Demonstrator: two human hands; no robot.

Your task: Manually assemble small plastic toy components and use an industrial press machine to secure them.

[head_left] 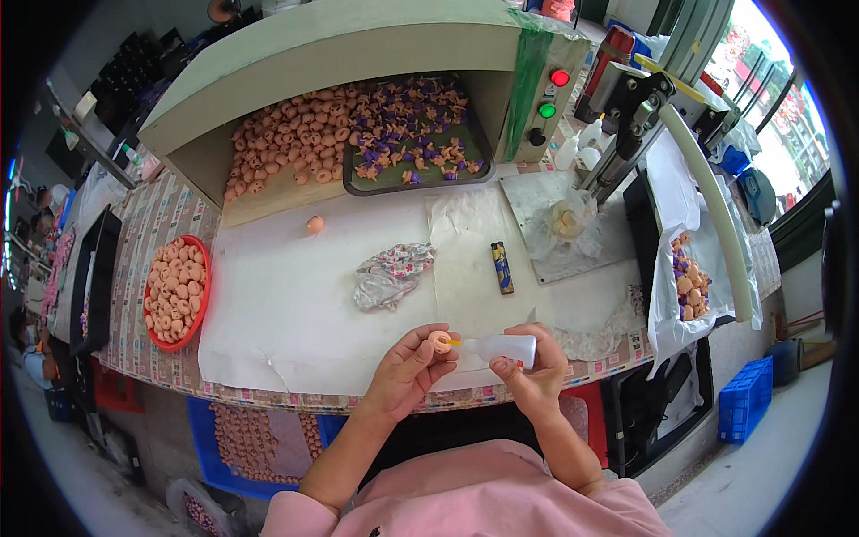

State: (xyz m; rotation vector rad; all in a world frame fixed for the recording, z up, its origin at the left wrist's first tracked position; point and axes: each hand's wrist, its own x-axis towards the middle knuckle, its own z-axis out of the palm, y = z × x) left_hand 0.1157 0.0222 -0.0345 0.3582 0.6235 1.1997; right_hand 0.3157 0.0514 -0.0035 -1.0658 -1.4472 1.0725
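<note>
My left hand [403,374] pinches a small peach doll head [438,340] between thumb and fingers, its open side turned up to the right. In my right hand [540,383] lies a white squeeze bottle [506,347], held sideways. Its yellow nozzle [455,343] points left and reaches the doll head's opening; whether anything comes out is too small to see. Both hands are just above the front edge of the table. Beyond them lie a crumpled floral cloth [394,275] and a dark blue and yellow tube-shaped pack [502,268]. One loose doll head [315,225] sits farther back.
A red basket [208,277] of doll heads stands at left. Under the beige machine hood [358,49] are piled heads and a dark tray [420,185] of small peach-and-purple bodies. A press [631,134] and a lined box [667,295] stand right; a blue tray [210,456] sits below.
</note>
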